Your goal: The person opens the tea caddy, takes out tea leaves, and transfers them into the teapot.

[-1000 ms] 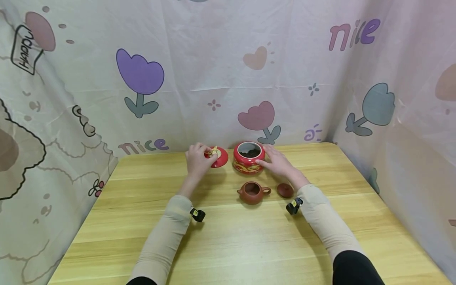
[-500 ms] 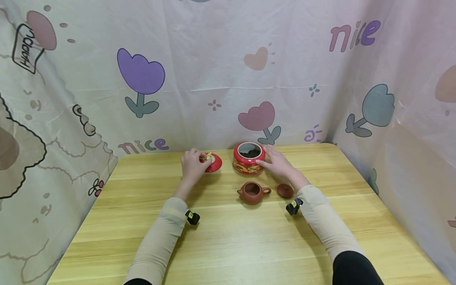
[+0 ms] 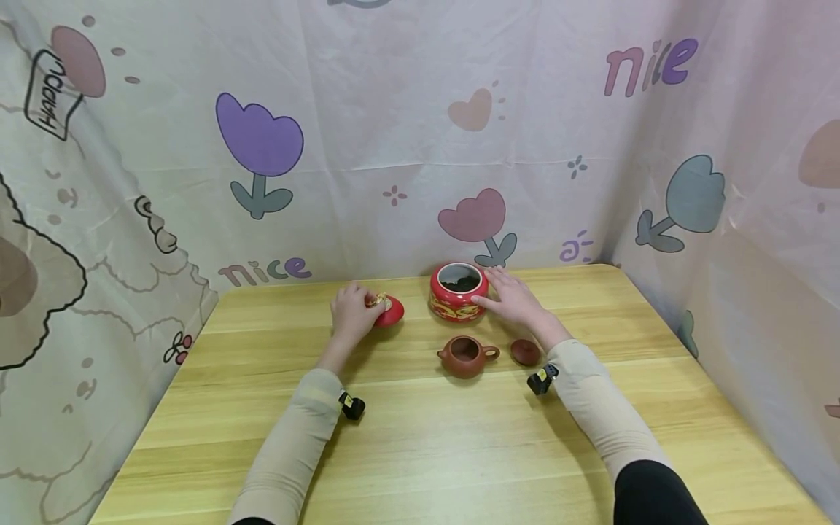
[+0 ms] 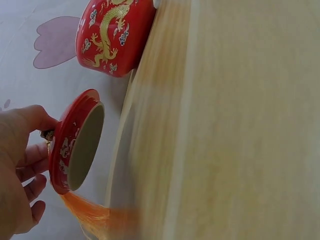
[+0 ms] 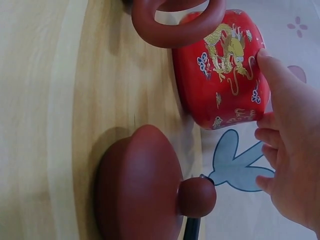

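Note:
My left hand [image 3: 351,313] pinches the knob of a red lid [image 3: 391,311] by thumb and fingertips. In the left wrist view the lid [image 4: 75,142] is held off the table, pale underside toward the tabletop, and an orange tassel [image 4: 90,212] trails from it. To its right stands a red jar [image 3: 453,305] with gold dragons, uncovered, with dark loose stuff like tea leaves inside. My right hand [image 3: 515,300] holds the jar's right side, thumb on the front; part of the fingers is hidden behind it. The jar [image 5: 225,75] stands upright.
A small brown clay teapot [image 3: 462,357], uncovered, stands in front of the jar, handle to the right. Its round lid [image 3: 526,351] lies beside it, below my right wrist. A printed curtain [image 3: 367,146] hangs along the back of the wooden table [image 3: 433,452].
My left hand has carried the red lid leftward and toward me, away from the jar, and the lid has tilted. My right hand and the jar have stayed in place.

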The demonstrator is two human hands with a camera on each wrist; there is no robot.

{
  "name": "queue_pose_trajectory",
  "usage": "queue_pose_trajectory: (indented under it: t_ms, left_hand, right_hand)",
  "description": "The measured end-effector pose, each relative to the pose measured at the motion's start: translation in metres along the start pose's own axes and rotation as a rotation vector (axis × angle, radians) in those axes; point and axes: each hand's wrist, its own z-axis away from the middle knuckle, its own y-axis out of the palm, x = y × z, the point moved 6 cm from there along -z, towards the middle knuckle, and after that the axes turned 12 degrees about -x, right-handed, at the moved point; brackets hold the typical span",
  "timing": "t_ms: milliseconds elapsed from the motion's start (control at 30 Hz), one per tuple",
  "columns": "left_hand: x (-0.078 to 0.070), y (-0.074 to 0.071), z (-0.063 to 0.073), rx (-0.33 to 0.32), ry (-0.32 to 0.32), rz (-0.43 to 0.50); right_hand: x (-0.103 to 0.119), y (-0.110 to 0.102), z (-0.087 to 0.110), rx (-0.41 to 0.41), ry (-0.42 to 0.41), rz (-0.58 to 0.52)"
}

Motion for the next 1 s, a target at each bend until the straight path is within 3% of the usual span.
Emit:
queue_pose_trajectory:
  t_ms: [767,1000]
  left_hand:
    - [0.015,0.003,0.010,0.165,-0.069,-0.101]
    - [0.018,0.001,0.012,0.180,-0.067,-0.108]
  right_hand:
    - [0.002,-0.002,0.001,-0.009,-0.009,0.003]
    - [0.003,-0.003,0.001,-0.005,-0.007,0.019]
